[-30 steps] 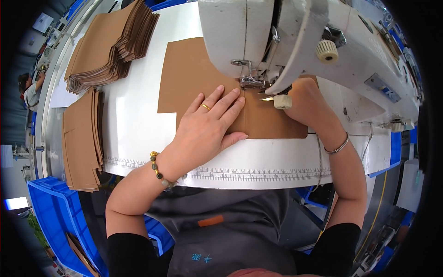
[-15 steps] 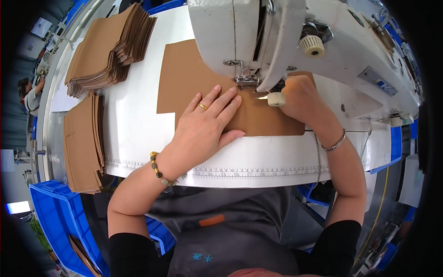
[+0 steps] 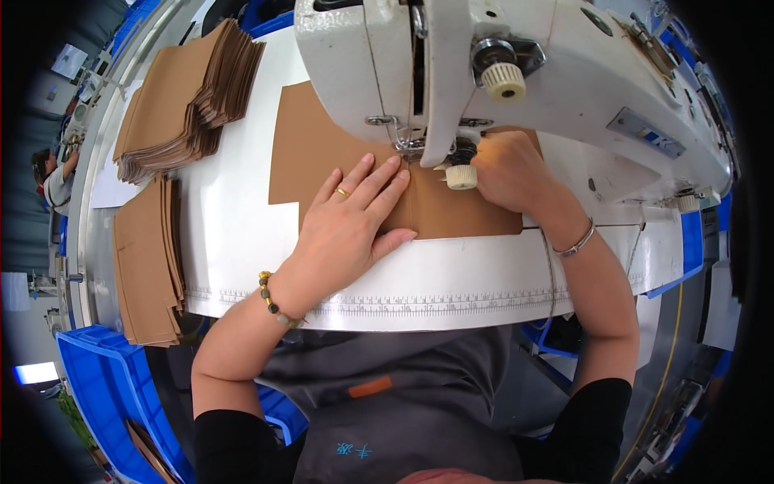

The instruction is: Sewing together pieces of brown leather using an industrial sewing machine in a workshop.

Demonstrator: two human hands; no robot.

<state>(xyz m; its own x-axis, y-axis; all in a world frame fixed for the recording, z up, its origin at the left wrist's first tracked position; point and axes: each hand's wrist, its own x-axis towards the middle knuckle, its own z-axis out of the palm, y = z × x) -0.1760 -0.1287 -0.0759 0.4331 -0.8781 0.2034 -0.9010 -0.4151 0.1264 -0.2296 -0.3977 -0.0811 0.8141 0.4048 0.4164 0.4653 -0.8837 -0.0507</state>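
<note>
A brown leather-like panel [image 3: 468, 211] lies flat on the white table under the needle area of a white sewing machine [image 3: 387, 48]. My left hand [image 3: 352, 206] rests palm down on it, fingers stretched out, just left of the presser foot [image 3: 411, 147]. A faint stitch line runs down the panel beside those fingertips. My right hand [image 3: 512, 173] is curled closed over the panel's right part, behind the machine's cream knob [image 3: 461, 177]. A small pointed tip shows beside that knob. Whatever the right fingers hold, if anything, is hidden.
A tall stack of brown panels [image 3: 165, 101] sits at the far left, with a smaller stack [image 3: 145, 258] nearer. A printed ruler strip [image 3: 403, 306] runs along the table's front edge. A blue crate [image 3: 113, 387] stands at lower left. Another person [image 3: 56, 177] is at far left.
The machine and table have shifted slightly left in view as the head moved. My hands keep nearly the same pose on the panel, and a stitch line shows more plainly now.
</note>
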